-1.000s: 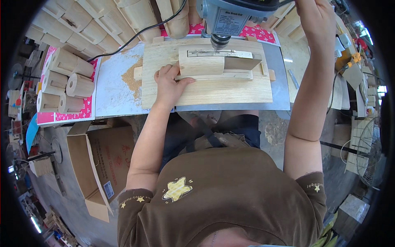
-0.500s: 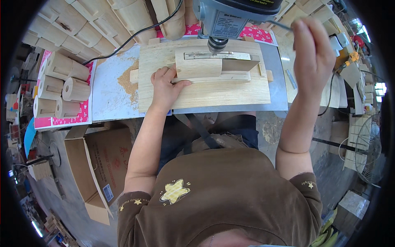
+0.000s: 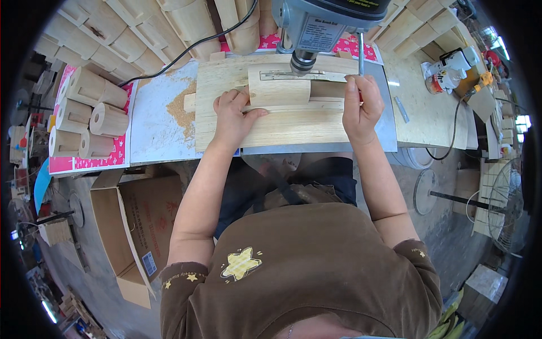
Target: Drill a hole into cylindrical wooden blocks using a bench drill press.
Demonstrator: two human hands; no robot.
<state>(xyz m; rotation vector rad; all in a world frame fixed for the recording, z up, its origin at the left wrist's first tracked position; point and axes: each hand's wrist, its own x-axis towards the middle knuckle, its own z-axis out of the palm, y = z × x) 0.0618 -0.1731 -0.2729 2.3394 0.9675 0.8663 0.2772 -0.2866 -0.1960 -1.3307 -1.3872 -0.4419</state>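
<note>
A pale wooden cylinder (image 3: 279, 92) with a long slot in its top lies sideways in a wooden jig on a flat board (image 3: 271, 134). At its left end my left hand (image 3: 232, 116) grips it, thumb along the front edge and fingers curled round the end. Above the slot is the chuck (image 3: 303, 62) of a grey-blue bench drill press (image 3: 322, 34); the bit's tip is hard to make out. My right hand (image 3: 362, 107) is closed round the lower end of the drill's metal feed lever (image 3: 361, 53), right of the cylinder.
Several wooden cylinders (image 3: 110, 120) stand stacked at the left, more line the back. Sawdust (image 3: 182, 110) lies left of the board. A black cable (image 3: 186, 52) crosses behind. At the right are a marker (image 3: 401, 109) and a jar (image 3: 446, 80). A cardboard box (image 3: 107, 214) sits below left.
My right hand has swung down and to the left, bringing the feed lever round toward me. The left hand keeps its hold at the cylinder's left end.
</note>
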